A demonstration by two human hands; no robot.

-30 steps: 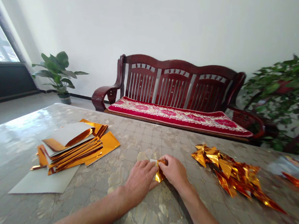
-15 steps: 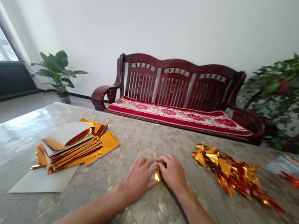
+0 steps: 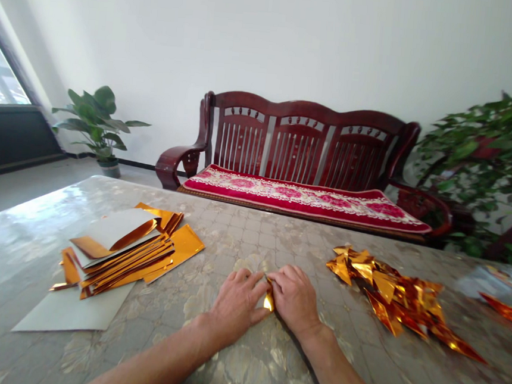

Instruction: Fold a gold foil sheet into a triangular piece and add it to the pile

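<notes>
My left hand and my right hand lie close together on the patterned table, both pressed down on a small folded piece of gold foil paper. Only a sliver of the gold paper shows between my thumbs; the rest is under my fingers. A stack of flat gold and white sheets sits to the left of my hands. A heap of folded gold foil shapes lies to the right.
A white sheet lies under the stack near the table's left front. More gold foil sits at the far right edge. Behind the table stands a dark red wooden bench with a red cushion, with potted plants at both sides.
My hands have drawn closer together and flattened over the gold paper, so less of it shows than a second ago. The stacks on either side have not moved.
</notes>
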